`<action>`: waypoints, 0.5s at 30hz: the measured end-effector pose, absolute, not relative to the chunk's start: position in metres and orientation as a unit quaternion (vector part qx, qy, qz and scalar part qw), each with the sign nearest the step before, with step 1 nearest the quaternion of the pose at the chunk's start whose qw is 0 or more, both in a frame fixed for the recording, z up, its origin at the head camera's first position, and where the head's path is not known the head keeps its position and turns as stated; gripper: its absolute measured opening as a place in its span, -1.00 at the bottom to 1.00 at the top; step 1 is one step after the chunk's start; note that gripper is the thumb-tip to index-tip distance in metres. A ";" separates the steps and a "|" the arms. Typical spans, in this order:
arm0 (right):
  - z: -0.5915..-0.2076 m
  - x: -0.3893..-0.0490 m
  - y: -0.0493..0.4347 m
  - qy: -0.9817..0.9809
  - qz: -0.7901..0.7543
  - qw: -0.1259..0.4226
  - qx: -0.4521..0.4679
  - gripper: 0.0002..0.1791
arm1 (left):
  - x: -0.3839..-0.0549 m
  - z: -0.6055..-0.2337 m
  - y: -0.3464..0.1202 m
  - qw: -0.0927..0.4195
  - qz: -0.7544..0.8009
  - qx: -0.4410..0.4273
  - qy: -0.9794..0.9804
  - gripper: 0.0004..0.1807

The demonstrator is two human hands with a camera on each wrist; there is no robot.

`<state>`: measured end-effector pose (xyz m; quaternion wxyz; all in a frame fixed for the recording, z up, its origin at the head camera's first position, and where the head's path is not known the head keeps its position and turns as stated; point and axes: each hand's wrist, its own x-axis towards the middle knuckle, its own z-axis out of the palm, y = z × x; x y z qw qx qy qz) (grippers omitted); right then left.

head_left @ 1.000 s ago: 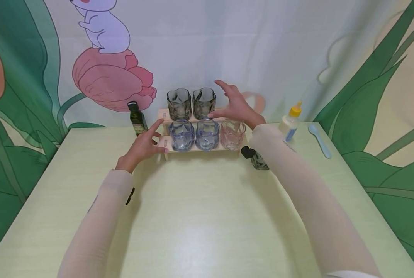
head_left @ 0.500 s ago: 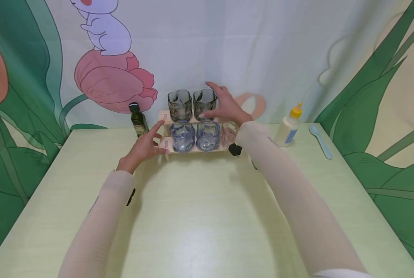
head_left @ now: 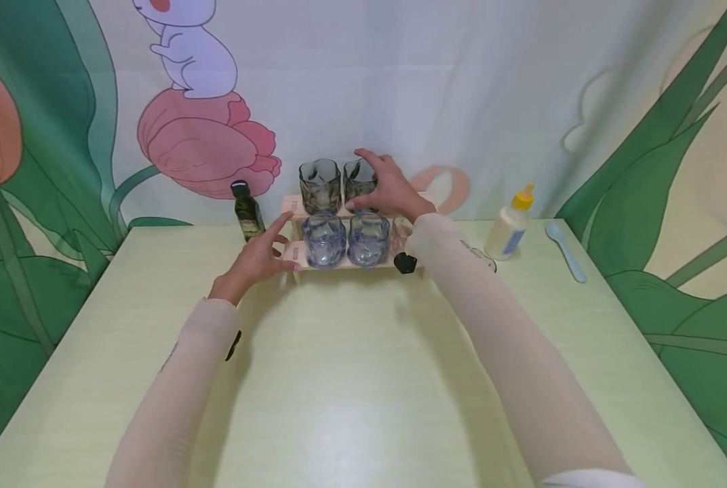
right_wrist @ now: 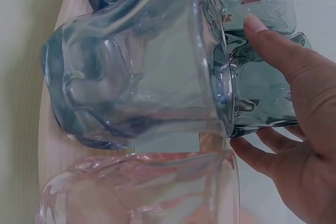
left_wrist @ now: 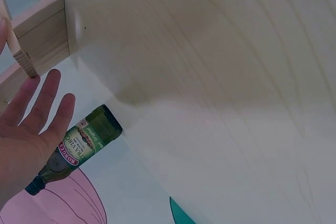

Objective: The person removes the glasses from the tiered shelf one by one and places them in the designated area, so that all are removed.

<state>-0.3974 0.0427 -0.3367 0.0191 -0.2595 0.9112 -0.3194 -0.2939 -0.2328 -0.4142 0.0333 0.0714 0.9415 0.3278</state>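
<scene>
A two-tier wooden rack [head_left: 295,251] holds the glasses. Two smoky grey glasses stand on its upper tier, and the right one [head_left: 354,177] is in the grip of my right hand [head_left: 394,190], thumb in front and fingers behind. On the lower tier are two bluish glasses [head_left: 325,244] and a pink glass [right_wrist: 131,192], which my right sleeve partly hides in the head view. My left hand [head_left: 255,259] touches the rack's left end with straight, spread fingers. In the left wrist view, one fingertip meets the shelf edge [left_wrist: 25,62].
A dark olive oil bottle [head_left: 247,213] stands just behind my left hand. To the right are a cream bottle with a yellow nozzle [head_left: 506,230] and a light blue spoon [head_left: 566,252]. A printed curtain [head_left: 492,115] hangs right behind the rack.
My right hand has moved left and closed around the right grey glass. Its forearm now covers the dark glass item seen beside the rack earlier. My left hand keeps its place at the rack.
</scene>
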 end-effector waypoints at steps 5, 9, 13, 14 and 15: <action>-0.339 -0.399 0.042 0.914 -0.315 0.026 -0.255 0.10 | -0.294 -0.414 -0.233 0.035 0.329 0.075 0.941 0.18; -0.338 -0.398 0.042 0.914 -0.316 0.028 -0.253 0.09 | -0.295 -0.415 -0.233 0.033 0.328 0.074 0.941 0.18; -0.336 -0.396 0.041 0.912 -0.322 0.035 -0.251 0.08 | -0.295 -0.414 -0.234 0.032 0.328 0.072 0.941 0.18; -0.335 -0.395 0.041 0.912 -0.323 0.037 -0.250 0.07 | -0.295 -0.414 -0.234 0.033 0.328 0.072 0.941 0.18; -0.335 -0.395 0.041 0.912 -0.323 0.039 -0.249 0.07 | -0.295 -0.414 -0.234 0.034 0.327 0.072 0.942 0.18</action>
